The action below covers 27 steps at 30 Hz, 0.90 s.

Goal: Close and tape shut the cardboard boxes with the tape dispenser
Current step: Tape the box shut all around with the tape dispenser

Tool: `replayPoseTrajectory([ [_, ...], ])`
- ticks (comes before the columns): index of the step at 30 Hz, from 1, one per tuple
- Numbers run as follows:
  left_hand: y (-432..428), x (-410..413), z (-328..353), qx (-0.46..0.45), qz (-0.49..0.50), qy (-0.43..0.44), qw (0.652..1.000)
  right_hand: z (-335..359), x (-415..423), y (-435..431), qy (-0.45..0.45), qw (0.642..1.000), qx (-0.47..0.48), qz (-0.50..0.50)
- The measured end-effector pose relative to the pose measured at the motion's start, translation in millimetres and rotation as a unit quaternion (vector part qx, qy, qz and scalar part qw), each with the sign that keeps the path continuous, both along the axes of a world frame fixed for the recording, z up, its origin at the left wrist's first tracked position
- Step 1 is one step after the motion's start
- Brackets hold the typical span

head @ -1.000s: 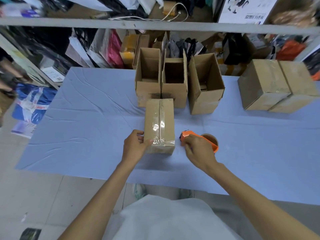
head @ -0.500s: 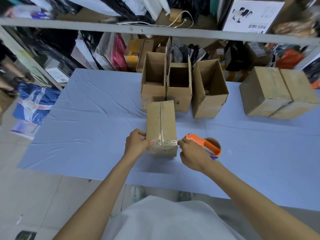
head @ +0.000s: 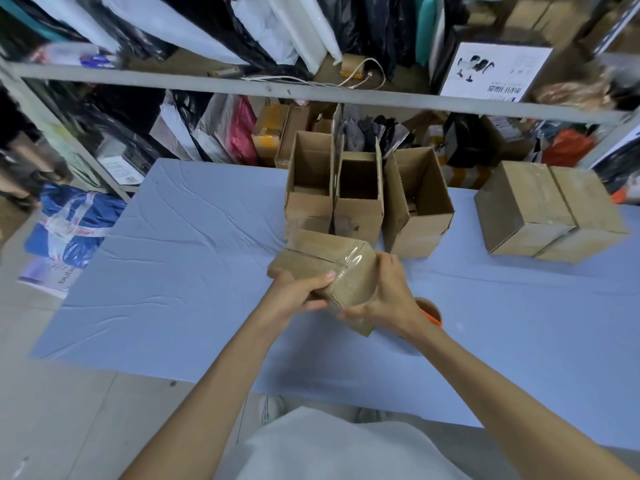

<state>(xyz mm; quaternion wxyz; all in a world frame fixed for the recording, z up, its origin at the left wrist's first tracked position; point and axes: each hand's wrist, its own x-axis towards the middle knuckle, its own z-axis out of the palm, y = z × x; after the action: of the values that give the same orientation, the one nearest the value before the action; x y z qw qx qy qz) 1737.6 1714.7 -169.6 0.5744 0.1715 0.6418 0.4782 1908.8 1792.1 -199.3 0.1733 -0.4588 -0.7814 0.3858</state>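
Head: L hand (head: 294,295), R hand (head: 388,297) grip taped box (head: 313,252); poster (head: 491,69) illegible.

The taped box (head: 322,261) is closed and tilted, gripped by my left hand (head: 294,296) and right hand (head: 386,296). Behind it three open boxes (head: 358,216) stand upright in a row. At the right, two closed boxes (head: 519,202) touch each other. The orange dispenser (head: 431,311) lies mostly hidden behind my right wrist.
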Motion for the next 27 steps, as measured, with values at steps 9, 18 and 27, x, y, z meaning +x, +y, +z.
replayPoseTrajectory([
  [9, 18, -31, 7, -0.009, -0.18, 0.448, 0.875, 17, -3, 13, 0.038, 0.997, 0.034, 0.063],
  [18, 40, -48, -13, 0.141, -0.211, 0.263, 0.931, 25, 3, 30, 0.047, 0.995, 0.035, 0.081],
  [27, 43, -42, -28, 0.11, -0.028, 0.205, 0.972, 21, -1, 30, 0.061, 0.993, 0.097, -0.019],
])
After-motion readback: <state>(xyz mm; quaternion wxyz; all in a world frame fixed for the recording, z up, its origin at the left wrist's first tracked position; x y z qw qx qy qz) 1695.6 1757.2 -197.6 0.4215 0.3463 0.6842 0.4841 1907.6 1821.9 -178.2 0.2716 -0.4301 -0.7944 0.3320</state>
